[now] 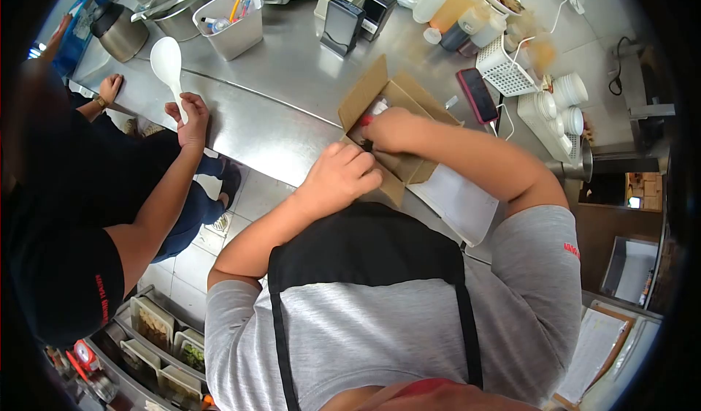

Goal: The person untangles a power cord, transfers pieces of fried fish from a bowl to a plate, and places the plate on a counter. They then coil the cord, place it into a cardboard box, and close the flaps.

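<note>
An open cardboard box (420,97) stands on the steel counter in front of me, flaps spread. My left hand (343,171) is at its near left side, fingers curled over the edge. Down into the box reaches my right hand (398,130), its fingers bent and their tips mostly hidden. A small red thing (366,120) shows at those fingertips, too little of it to name. Just beyond lies something whitish (378,107) inside the box. White paper sheets (456,203) lie under my right forearm, beside the box.
At left, a co-worker's hand (191,119) holds a white spoon (166,62) over the counter (241,130). Behind stand a pen bin (232,35), a steel pot (182,20) and dark card stands (342,25). A phone (477,95), white basket (505,67) and sauce bottles (467,24) are at right.
</note>
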`<control>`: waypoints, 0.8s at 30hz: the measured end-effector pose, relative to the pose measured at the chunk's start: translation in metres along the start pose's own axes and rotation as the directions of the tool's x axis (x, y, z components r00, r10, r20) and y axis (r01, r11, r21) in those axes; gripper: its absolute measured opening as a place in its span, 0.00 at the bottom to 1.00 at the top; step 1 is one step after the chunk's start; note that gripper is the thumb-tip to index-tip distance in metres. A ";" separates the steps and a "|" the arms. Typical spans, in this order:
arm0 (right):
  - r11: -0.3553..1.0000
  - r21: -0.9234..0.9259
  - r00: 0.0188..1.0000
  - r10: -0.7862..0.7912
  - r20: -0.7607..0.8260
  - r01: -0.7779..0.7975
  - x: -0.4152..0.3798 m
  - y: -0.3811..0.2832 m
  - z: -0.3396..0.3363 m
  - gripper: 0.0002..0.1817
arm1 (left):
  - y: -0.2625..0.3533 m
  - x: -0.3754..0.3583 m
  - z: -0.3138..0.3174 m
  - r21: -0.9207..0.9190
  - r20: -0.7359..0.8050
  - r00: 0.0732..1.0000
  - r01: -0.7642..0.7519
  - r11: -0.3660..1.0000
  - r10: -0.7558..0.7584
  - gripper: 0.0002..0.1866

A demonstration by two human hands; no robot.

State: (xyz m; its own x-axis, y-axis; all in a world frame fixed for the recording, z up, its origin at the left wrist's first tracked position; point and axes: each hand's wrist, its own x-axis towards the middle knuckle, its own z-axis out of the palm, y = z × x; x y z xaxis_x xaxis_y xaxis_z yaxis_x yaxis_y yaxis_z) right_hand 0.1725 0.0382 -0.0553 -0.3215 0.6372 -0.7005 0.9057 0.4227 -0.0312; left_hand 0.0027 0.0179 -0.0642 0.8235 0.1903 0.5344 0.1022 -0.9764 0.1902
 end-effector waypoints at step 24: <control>0.908 0.397 0.973 0.198 -0.120 -0.136 -0.005 0.021 0.055 0.18 | -0.005 0.011 -0.004 -0.049 0.021 0.999 0.028 0.998 -0.027 0.06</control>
State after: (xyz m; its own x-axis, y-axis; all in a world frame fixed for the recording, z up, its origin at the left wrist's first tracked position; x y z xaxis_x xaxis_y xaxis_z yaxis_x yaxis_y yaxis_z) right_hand 0.2081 0.0084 -0.0910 -0.1667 0.7812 -0.6017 0.9754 0.0414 -0.2165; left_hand 0.0091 0.0252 -0.0560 0.8317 0.2145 0.5121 0.0976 -0.9645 0.2455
